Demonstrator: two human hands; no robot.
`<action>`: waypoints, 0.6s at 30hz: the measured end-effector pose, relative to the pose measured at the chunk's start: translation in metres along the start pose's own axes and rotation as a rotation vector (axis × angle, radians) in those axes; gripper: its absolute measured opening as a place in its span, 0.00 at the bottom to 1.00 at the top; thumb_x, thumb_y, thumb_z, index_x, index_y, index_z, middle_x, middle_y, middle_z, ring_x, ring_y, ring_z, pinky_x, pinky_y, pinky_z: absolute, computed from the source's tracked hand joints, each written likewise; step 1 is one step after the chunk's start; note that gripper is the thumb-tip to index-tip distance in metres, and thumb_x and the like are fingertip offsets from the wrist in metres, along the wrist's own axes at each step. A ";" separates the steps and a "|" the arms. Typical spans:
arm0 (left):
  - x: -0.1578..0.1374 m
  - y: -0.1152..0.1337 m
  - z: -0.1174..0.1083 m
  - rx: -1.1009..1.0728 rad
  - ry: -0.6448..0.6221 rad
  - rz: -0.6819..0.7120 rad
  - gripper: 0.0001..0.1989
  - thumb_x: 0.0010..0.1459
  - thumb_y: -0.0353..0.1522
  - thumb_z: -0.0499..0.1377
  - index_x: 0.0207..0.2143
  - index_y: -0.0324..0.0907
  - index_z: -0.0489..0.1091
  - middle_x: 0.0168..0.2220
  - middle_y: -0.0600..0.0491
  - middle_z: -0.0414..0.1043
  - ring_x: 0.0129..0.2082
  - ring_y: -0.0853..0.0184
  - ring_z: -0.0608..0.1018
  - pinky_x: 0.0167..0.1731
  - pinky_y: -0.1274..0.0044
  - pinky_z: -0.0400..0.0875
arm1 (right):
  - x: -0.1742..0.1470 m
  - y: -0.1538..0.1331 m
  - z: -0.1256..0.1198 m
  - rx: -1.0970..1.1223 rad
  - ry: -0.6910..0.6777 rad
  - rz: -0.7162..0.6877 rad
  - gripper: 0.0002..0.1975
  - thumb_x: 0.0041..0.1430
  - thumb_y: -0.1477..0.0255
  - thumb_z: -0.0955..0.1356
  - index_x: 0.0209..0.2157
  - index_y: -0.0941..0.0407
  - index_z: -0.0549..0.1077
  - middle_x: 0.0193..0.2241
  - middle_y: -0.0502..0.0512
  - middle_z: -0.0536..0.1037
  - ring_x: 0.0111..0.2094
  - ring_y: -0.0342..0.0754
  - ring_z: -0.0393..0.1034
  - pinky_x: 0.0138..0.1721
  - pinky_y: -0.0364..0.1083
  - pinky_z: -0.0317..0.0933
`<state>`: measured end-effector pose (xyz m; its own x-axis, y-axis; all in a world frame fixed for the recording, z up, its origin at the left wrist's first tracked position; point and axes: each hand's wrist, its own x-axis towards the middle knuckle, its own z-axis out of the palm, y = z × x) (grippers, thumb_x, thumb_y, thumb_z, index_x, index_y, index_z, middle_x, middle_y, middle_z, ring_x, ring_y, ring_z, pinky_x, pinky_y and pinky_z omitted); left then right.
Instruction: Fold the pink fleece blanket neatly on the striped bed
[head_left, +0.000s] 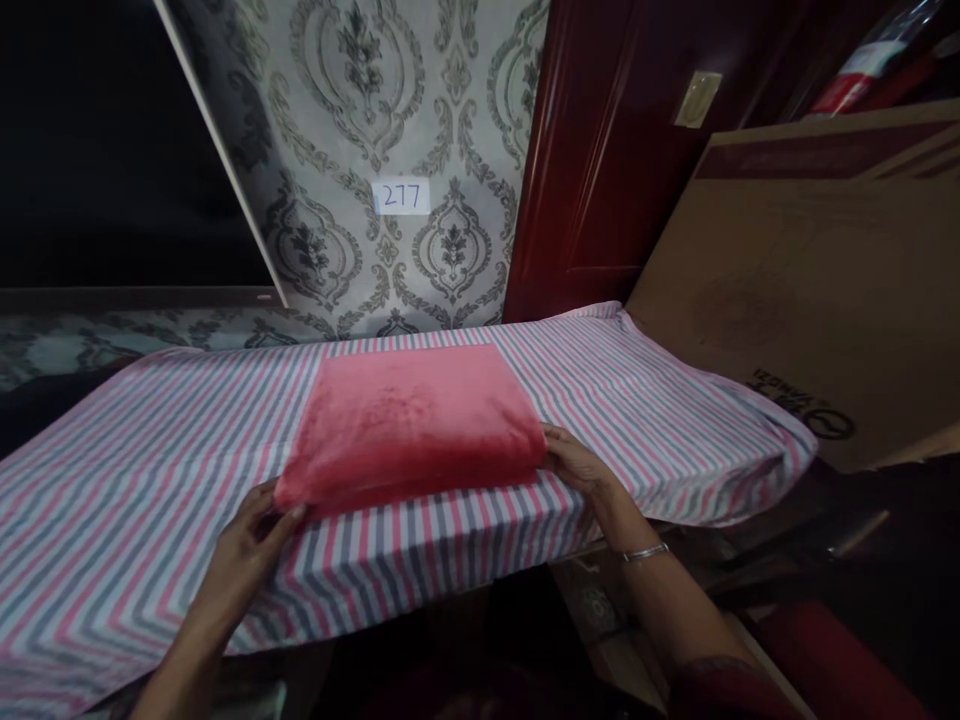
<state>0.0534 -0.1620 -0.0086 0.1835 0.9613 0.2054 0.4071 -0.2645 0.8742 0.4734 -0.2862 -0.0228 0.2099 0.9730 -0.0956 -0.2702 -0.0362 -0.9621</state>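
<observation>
A red, plush-looking cloth (420,410) lies on the striped cover, its near edge raised and curled between my hands. At its near left corner, my left hand (259,525) pinches the fabric between thumb and fingers. My right hand (570,455) grips the near right corner, with the fingertips partly hidden by the cloth. A silvery bracelet circles my right wrist. The far part of the cloth rests flat.
A pink, grey and white striped cover (630,390) drapes over the table. Behind it are patterned wallpaper with a paper label (401,196) reading 277, and a dark screen (112,150). A large cardboard box (825,270) stands at right, beside a dark red door (600,150).
</observation>
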 end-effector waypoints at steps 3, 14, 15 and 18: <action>0.004 -0.001 0.000 0.082 0.054 0.097 0.19 0.49 0.50 0.58 0.37 0.48 0.74 0.49 0.49 0.76 0.52 0.53 0.76 0.58 0.65 0.68 | -0.002 -0.002 0.006 0.003 0.031 -0.066 0.20 0.39 0.61 0.78 0.35 0.55 0.79 0.31 0.51 0.81 0.30 0.45 0.73 0.34 0.42 0.66; 0.004 -0.022 0.008 0.185 0.114 0.125 0.16 0.50 0.48 0.54 0.32 0.47 0.68 0.36 0.51 0.75 0.39 0.58 0.76 0.45 0.69 0.72 | -0.009 0.011 0.009 -0.121 0.224 -0.163 0.21 0.46 0.51 0.73 0.29 0.54 0.72 0.18 0.45 0.66 0.19 0.40 0.54 0.22 0.41 0.53; 0.004 -0.024 0.007 0.161 0.105 0.114 0.16 0.50 0.48 0.54 0.33 0.47 0.68 0.38 0.51 0.75 0.41 0.58 0.76 0.47 0.69 0.72 | -0.010 0.014 0.007 -0.117 0.221 -0.184 0.22 0.48 0.49 0.72 0.28 0.54 0.71 0.19 0.45 0.65 0.20 0.41 0.55 0.23 0.41 0.54; 0.003 -0.028 0.006 0.093 0.094 0.092 0.20 0.50 0.50 0.57 0.36 0.46 0.71 0.42 0.50 0.75 0.45 0.57 0.76 0.50 0.68 0.71 | -0.016 0.019 0.004 -0.103 0.212 -0.241 0.24 0.50 0.46 0.71 0.31 0.53 0.72 0.26 0.49 0.72 0.26 0.44 0.63 0.30 0.43 0.61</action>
<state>0.0478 -0.1524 -0.0355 0.1412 0.9347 0.3263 0.4743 -0.3532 0.8064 0.4616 -0.3015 -0.0386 0.4495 0.8880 0.0970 -0.0948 0.1554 -0.9833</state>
